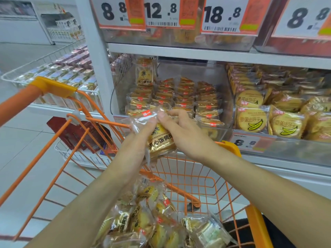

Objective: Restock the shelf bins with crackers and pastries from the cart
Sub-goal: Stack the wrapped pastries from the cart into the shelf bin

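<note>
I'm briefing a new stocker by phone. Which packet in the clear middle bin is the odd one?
Find the white shelf post, then the clear plastic bin right of it. At its back left corner one clear-wrapped yellow pastry packet stands upright, label facing out, while the gold cracker packets around it lie in flat rows.

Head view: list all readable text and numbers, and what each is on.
"8.8" on the top-left price sign
"12.8" on the next price sign
"18.8" on the third price sign
"8.8" on the top-right price sign
"8.8" on the lower shelf tag
"流心蛋黄酥" on the standing pastry pack; the held pastry pack shows the same, last character cut off
"香蕉味饼干" on the banana biscuit pack
Barcodes, orange tag print, red pack logos: too blurred.
</note>
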